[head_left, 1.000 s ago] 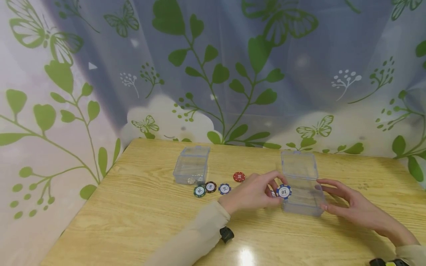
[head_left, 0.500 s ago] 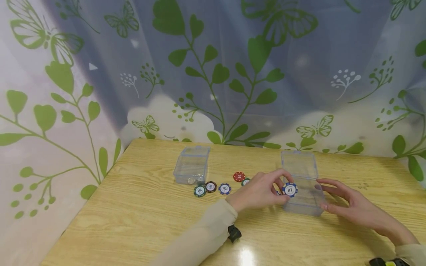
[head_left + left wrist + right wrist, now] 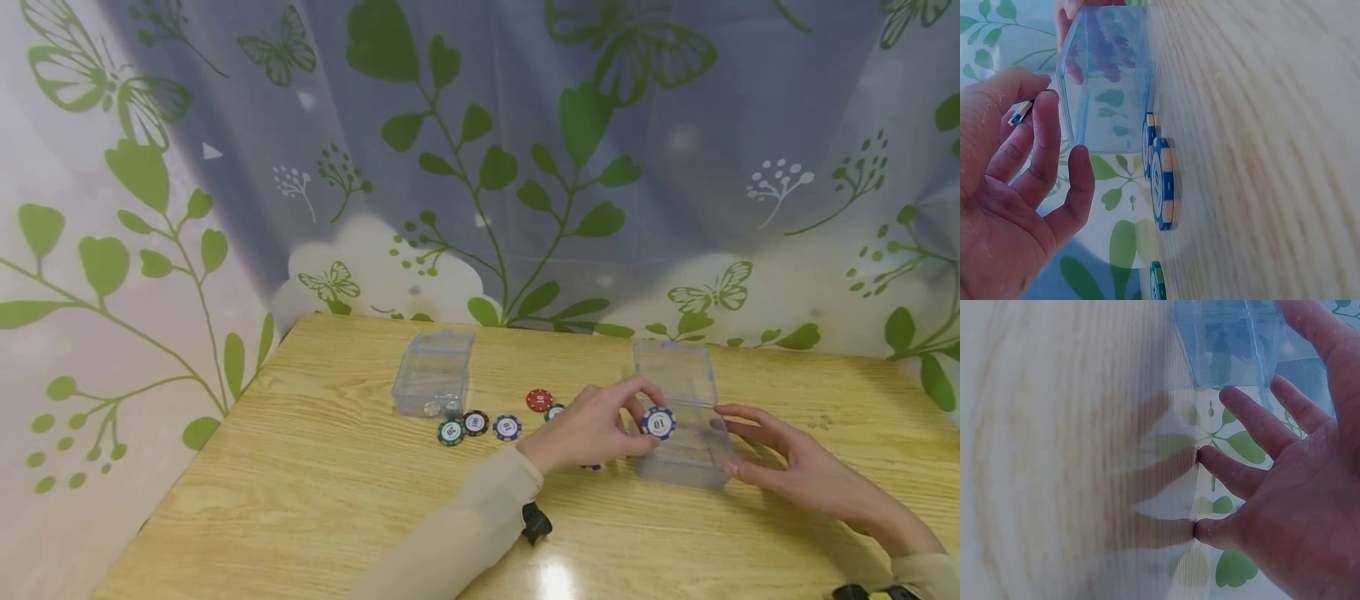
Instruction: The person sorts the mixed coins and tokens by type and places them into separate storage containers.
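Note:
Between thumb and fingers, my left hand (image 3: 592, 427) pinches a blue-and-white poker chip (image 3: 659, 424) marked 10. It holds the chip above the left part of a clear plastic box (image 3: 682, 477), whose lid stands open toward the curtain. In the left wrist view the chip (image 3: 1021, 114) shows edge-on at the fingertips. My right hand (image 3: 795, 467) has its thumb and fingertips at the right wall of that box, fingers spread, as the right wrist view also shows. Two blue-edged chips (image 3: 1163, 184) lie on the table beside the box, mostly hidden under my left hand in the head view.
A second clear box (image 3: 427, 379) with its lid open stands at left, with small clear round pieces (image 3: 432, 408) inside. Near it lie green (image 3: 451, 431), dark (image 3: 476, 422), blue (image 3: 507, 427) and red (image 3: 539, 400) chips. A patterned curtain (image 3: 480, 167) hangs behind the table.
My left hand has moved right with the pinched chip, from the box's left edge to over its inside. A green chip behind that hand has come into view. The right hand has stayed put.

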Demonstrator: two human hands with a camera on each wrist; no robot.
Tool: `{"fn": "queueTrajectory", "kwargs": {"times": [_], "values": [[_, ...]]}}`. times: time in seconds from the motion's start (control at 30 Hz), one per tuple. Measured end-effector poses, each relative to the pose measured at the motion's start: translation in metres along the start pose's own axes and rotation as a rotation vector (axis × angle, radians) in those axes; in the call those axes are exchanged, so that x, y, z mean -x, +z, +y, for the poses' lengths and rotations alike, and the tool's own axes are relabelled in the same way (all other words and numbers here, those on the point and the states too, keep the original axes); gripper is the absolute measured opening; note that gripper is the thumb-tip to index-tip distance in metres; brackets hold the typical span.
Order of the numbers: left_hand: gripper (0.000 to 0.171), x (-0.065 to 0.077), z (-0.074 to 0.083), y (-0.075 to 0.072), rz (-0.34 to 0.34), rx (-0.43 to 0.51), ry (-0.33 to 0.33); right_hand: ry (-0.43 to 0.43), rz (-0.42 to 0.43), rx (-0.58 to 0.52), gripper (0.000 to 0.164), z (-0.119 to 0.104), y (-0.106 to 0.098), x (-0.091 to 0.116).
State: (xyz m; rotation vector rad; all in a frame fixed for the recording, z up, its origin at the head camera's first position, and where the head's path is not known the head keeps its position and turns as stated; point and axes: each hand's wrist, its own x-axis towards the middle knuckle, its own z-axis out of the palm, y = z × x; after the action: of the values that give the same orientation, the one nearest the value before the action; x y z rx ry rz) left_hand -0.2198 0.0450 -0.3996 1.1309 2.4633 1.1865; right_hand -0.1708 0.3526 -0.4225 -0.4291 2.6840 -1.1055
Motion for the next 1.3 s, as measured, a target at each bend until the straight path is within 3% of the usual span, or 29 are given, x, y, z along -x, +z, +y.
{"fn": "queueTrajectory", "kwargs": {"times": [0.4, 0.97, 1.3], "values": [[0.039, -0.013, 0.002, 0.009, -0.082, 0.002, 0.029, -0.001, -0.011, -0.034, 0.068, -0.002, 0.0, 0.001], [0.034, -0.029, 0.0, 0.008, -0.238, -0.037, -0.026, -0.006, -0.016, -0.052, 0.069, -0.003, -0.001, 0.002], [0.034, -0.03, -0.003, 0.007, -0.248, -0.071, -0.017, 0.021, -0.025, -0.024, 0.069, -0.003, -0.002, 0.003]]}}
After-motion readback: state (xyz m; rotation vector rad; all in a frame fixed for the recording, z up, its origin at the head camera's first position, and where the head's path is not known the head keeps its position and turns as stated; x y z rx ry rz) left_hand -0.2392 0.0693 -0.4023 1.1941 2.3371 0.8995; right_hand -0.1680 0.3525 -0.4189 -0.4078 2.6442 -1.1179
